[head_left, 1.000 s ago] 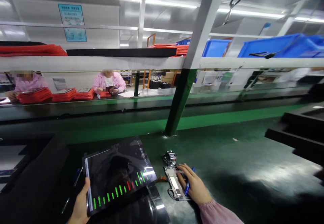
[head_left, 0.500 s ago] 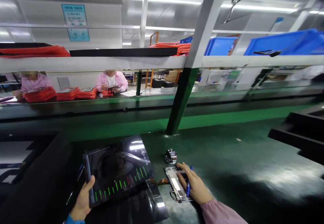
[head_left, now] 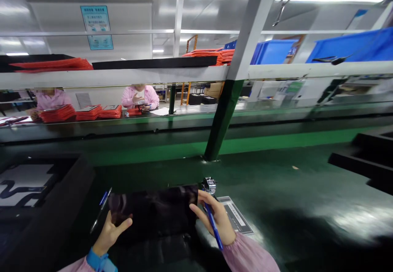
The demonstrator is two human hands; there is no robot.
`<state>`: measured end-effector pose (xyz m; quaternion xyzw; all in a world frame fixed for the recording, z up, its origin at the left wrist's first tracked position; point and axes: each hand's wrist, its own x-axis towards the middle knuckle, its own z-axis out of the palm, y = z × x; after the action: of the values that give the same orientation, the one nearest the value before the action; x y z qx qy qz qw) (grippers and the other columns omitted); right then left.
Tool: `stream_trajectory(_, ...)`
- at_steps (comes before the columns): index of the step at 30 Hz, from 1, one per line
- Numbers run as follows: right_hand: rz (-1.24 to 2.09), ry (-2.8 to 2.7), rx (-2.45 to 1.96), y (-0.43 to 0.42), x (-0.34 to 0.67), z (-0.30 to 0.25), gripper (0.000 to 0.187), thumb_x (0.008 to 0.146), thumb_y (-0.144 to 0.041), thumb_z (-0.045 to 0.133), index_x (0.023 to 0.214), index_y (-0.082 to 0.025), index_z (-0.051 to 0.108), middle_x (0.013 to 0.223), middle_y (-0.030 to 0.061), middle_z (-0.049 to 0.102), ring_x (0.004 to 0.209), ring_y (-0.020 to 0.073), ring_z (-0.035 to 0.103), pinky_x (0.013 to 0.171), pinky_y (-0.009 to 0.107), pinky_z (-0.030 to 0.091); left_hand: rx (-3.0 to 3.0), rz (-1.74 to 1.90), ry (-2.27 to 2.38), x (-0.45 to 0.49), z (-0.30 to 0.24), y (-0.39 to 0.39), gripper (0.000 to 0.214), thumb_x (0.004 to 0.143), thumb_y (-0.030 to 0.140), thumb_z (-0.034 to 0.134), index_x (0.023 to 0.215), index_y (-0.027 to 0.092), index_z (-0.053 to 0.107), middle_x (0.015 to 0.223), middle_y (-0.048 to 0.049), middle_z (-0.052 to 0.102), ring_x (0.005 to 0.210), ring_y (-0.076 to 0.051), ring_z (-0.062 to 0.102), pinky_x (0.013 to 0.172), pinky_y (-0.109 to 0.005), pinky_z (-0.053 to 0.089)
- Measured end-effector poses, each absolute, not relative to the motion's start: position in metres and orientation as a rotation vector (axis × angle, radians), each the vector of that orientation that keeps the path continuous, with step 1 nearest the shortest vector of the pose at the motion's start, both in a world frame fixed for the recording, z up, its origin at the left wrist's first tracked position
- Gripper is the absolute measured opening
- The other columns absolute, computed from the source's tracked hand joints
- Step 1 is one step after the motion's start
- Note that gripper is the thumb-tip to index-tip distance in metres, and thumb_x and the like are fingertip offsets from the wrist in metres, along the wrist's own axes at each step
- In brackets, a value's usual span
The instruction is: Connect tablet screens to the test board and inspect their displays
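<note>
Dark panel, glossy, unlit on the face shown: held between both hands, low and left of centre in the head view, over the near part of the green worktop. Long axis roughly left to right, across the body; far edge a little higher in view at the right end. Near edge lost against dark, shiny material beneath: cannot tell whether touching it or lifted clear, nor the exact tilt.

Left hand: at the left end, with thumb laid over the face, pointing inward along the long axis. Other fingers mostly hidden behind; apparently pinching that end. Right hand: at the far right corner, with thumb to the near face and forefinger at the edge, pinching the corner by the look of it. Also carrying a blue pen, slanted from the fingers down toward the sleeve. Neither hand nearer: contact at both ends, panel directly between.

Close by: chrome device just beyond the right fingers; flat grey piece on the worktop, right of the right hand and partly hidden by it. Off the left end, a slim pen-like rod, slanted, near the left hand; black tray farther left.
</note>
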<state>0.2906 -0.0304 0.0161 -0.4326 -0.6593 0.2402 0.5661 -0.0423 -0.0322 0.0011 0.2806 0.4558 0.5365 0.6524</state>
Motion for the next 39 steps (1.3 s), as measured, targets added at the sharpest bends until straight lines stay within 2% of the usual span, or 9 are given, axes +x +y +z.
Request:
stream_trajectory(3,0.605,-1.560,-0.943,-0.043,0.293,0.015,0.011,0.081,-0.034,0.068,0.086,-0.024,0.065,0.076,0.0044,0.072,0.068,0.0224,0.070,0.062,0.033,0.059,0.934,1.153,1.118,-0.057,-0.007,-0.034,0.036,0.072,0.034,0.070,0.107,0.024,0.070,0.086,-0.0107,0.074,0.120,-0.040,0.053,0.113,-0.053,0.027)
stream_trajectory(7,0.654,-1.572,-0.785,-0.071,0.292,-0.011,0.022,0.086,-0.046,0.060,0.087,-0.025,0.068,0.089,0.0093,0.074,0.089,0.0305,0.070,0.077,0.043,0.058,1.294,0.947,1.020,-0.077,-0.019,-0.042,0.029,0.075,0.045,0.064,0.098,0.032,0.075,0.100,-0.0082,0.075,0.124,-0.039,0.050,0.113,-0.055,0.025)
stream_trajectory(11,0.665,-1.576,-0.914,-0.089,0.290,-0.047,0.028,0.093,-0.042,0.051,0.078,-0.028,0.071,0.093,0.0065,0.074,0.101,0.0287,0.066,0.087,0.043,0.055,1.539,0.849,1.003,-0.072,-0.014,-0.056,0.021,0.075,0.036,0.069,0.095,0.035,0.076,0.107,-0.0045,0.073,0.119,-0.035,0.056,0.115,-0.053,0.015)
stream_trajectory(19,0.779,-1.906,-0.904,-0.064,0.318,-0.057,0.023,0.092,-0.026,0.051,0.086,-0.029,0.073,0.103,0.0034,0.073,0.105,0.0260,0.066,0.098,0.041,0.050,1.962,0.552,1.055,-0.061,-0.003,-0.058,0.047,0.087,0.011,0.042,0.121,0.037,0.061,0.132,0.0019,0.058,0.134,-0.029,0.040,0.116,-0.051,0.017)
stream_trajectory(23,0.602,-1.751,-0.932,-0.046,0.306,-0.027,0.018,0.089,-0.023,0.055,0.098,-0.027,0.070,0.096,0.0060,0.073,0.089,0.0251,0.070,0.082,0.038,0.057,2.171,0.405,1.076,-0.066,-0.003,-0.056,0.073,0.077,-0.005,0.029,0.131,0.040,0.051,0.143,0.0068,0.046,0.139,-0.026,0.030,0.115,-0.057,0.014)
stream_trajectory(27,0.498,-1.843,-0.958,-0.017,0.278,0.005,0.022,0.089,-0.021,0.050,0.105,-0.021,0.065,0.098,0.0092,0.070,0.088,0.0226,0.068,0.079,0.034,0.055,2.229,0.488,1.294,-0.046,0.013,-0.057,0.066,0.080,0.001,0.033,0.134,0.036,0.050,0.151,0.0034,0.036,0.143,-0.027,0.021,0.115,-0.057,0.013)
stream_trajectory(29,0.554,-2.028,-0.940,-0.003,0.264,0.016,0.025,0.089,-0.020,0.046,0.106,-0.016,0.064,0.096,0.0116,0.068,0.086,0.0213,0.067,0.079,0.033,0.054,2.094,0.557,1.398,-0.019,0.020,-0.056,0.050,0.088,0.016,0.039,0.134,0.030,0.051,0.144,-0.0044,0.047,0.134,-0.027,0.039,0.112,-0.049,0.028)
stream_trajectory(32,0.676,-2.246,-0.892,0.013,0.249,0.024,0.024,0.084,-0.015,0.047,0.096,-0.013,0.067,0.087,0.0101,0.069,0.067,0.0164,0.065,0.066,0.027,0.053,1.774,0.554,1.310,0.030,0.019,-0.051,0.044,0.090,0.037,0.044,0.129,0.019,0.056,0.116,-0.0116,0.067,0.105,-0.025,0.062,0.090,-0.038,0.049)
stream_trajectory(39,0.784,-2.385,-0.765,0.018,0.254,0.021,0.020,0.062,-0.003,0.052,0.065,-0.015,0.067,0.061,0.0005,0.063,0.054,0.0112,0.056,0.053,0.019,0.043,1.344,0.825,1.117,0.081,0.007,-0.045,0.038,0.071,0.029,0.068,0.103,0.009,0.062,0.062,0.0035,0.054,0.059,-0.012,0.053,0.059,-0.024,0.041)
